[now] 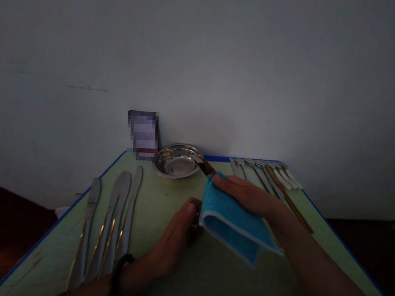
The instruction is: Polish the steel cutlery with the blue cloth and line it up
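Note:
My right hand [244, 193] is closed on a blue cloth [229, 214] with a white edge, folded and hanging down. From the cloth's top, by my thumb, a table knife [206, 166] sticks out toward the bowl, its blade partly dark; the rest of it is hidden by cloth and hand. Just left of the cloth is my left hand [175, 235], its fingers curled in shadow; what they hold, if anything, cannot be made out. Behind both hands a shallow steel bowl [175, 171] stands on the table.
Several table knives [120, 218] lie side by side at the left. At the right are cutlery [264, 176], white-handled pieces [285, 177] and wooden chopsticks [291, 203]. A phone with a blurred screen [144, 135] leans on the wall [200, 70] behind the green table [157, 198].

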`<state>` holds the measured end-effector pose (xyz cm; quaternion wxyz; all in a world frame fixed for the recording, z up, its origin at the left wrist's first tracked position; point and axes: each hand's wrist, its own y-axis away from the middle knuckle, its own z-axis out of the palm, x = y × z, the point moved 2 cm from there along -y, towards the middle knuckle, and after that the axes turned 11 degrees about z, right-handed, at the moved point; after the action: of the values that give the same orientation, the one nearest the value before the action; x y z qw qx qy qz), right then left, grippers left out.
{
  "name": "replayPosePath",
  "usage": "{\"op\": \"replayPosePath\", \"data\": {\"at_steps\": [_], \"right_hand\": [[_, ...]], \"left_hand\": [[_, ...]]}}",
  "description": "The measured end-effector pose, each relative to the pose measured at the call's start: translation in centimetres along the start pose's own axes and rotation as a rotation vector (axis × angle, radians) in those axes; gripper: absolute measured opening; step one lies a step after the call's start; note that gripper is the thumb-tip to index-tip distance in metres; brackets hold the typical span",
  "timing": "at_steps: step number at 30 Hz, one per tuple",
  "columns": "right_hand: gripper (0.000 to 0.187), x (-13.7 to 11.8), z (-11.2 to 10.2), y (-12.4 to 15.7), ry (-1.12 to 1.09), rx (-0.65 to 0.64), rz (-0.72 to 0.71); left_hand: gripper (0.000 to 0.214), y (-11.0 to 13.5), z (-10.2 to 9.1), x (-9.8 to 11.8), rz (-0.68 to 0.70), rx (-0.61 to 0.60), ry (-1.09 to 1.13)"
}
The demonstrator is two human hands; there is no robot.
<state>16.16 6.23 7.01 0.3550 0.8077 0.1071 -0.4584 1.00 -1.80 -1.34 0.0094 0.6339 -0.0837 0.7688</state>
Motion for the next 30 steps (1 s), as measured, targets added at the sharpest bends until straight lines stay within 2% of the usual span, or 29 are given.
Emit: {"op": "replayPosePath", "data": {"at_steps": [2,5,8,13,16,20,26,28,30], "right_hand": [[0.051,-0.1,-0.4,0.4,0.135,-0.076,0.016],[0.042,-0.2,-0.5,0.6,0.394,-0.207,-0.035],[0.038,-0.3,0.1,0.7,0.593,-0.328,-0.087],[0.041,-0.7,0.8,1.1,0.723,-0.390,-0.158],[0.039,-0.6,0.2,1.0,0.701,-0.418,-0.138],[0.040,0.3,-2.5,1.0,0.640,-0.358,-0.037],[0.037,1.9,-7.4,2.9,0.557,-0.197,0.055],[0.035,2.3,-8.4,3.5,0.506,-0.146,0.088],[0.034,2.5,-8.9,3.7,0.488,-0.117,0.101]], "left_hand": [[0.037,0.0,-0.1,0.1,0.063,0.008,0.030],[0.034,0.2,0.0,0.5,0.202,-0.011,0.049],[0.030,0.3,0.0,0.5,0.221,-0.010,0.000],[0.033,0.5,-0.2,0.4,0.196,-0.036,-0.188],[0.038,0.3,-0.1,0.5,0.198,-0.001,-0.103],[0.041,-0.2,-0.1,0.9,0.154,0.166,0.055],[0.042,-1.0,-0.3,1.3,0.085,0.362,0.121],[0.043,-1.1,-0.3,1.3,0.073,0.393,0.125],[0.043,-1.1,-0.3,1.3,0.070,0.372,0.107]]}}
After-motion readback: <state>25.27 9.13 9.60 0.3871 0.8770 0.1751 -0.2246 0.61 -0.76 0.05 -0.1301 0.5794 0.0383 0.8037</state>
